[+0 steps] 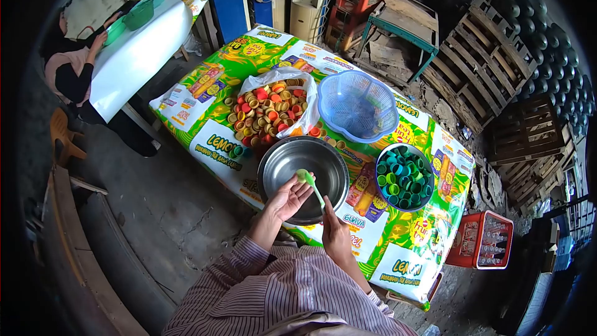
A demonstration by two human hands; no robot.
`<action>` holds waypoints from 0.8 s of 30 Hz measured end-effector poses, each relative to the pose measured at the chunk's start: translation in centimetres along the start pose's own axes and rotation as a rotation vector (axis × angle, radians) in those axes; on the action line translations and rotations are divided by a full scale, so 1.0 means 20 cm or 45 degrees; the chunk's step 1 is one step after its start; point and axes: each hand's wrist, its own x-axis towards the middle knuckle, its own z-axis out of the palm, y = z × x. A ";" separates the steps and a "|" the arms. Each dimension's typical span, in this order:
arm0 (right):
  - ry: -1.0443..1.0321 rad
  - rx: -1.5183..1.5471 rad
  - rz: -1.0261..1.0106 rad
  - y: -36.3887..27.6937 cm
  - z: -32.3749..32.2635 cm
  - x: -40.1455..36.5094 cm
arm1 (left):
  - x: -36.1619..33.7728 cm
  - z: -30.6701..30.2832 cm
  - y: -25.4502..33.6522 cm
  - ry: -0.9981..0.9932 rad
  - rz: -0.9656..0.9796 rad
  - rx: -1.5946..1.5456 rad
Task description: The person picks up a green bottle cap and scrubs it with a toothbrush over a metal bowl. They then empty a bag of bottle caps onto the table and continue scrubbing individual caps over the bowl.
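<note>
Over the steel basin [336,162], my right hand [336,234] grips the thin handle of a light green brush [316,190]. The brush's round, pale head points up toward my left hand [289,200]. That hand is open, palm up, with its fingers stretched out beside the brush head; whether they touch is hard to tell. Behind the basin, red, orange and tan bottle caps [268,111] spill from a white plastic bag [278,76]. A bowl of green and teal caps [404,177] stands to the right.
A blue plastic basket [357,106] sits behind the basin on the printed table cover [398,258]. At the left, another person [78,74] handles green baskets [138,15] at a white table. A red crate [479,241], wooden pallets [479,62] and a small table [404,25] stand around.
</note>
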 end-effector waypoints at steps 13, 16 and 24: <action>-0.129 0.397 0.101 0.00 0.01 0.07 | -0.01 -0.01 0.00 0.012 0.049 0.059; -0.174 0.386 0.128 0.00 -0.02 0.10 | -0.02 0.01 0.04 -0.012 0.229 0.363; -0.209 0.299 0.112 0.04 -0.07 0.16 | -0.03 0.05 0.04 -0.046 0.123 0.769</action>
